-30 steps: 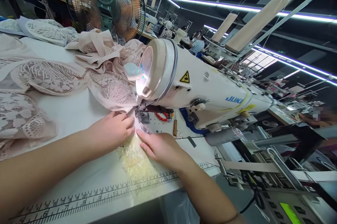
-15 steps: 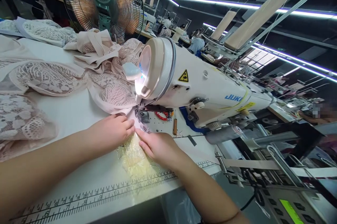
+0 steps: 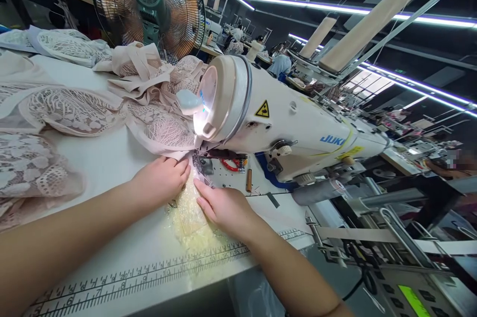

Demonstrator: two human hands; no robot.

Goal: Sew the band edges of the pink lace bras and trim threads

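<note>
In the head view, a dim workshop with strip lights and more sewing machines lies behind a white table (image 3: 108, 158) with ruler marks along its near edge; a fan (image 3: 149, 9) stands at the far side; the sewing machine (image 3: 283, 113) reaches in from the right, its lamp lit; the pale pink lace garment (image 3: 167, 130) lies on the table, left of the needle area, its edge running to it; the left hand (image 3: 164, 180) presses at that edge, fingers bent and close together, though whether they pinch the cloth I cannot tell; the right hand (image 3: 223, 207) is just beside the yellowish patch (image 3: 192, 217), thumb and forefinger slightly apart, their grip unclear; a wooden-handled tool (image 3: 248, 180) lies beyond.
</note>
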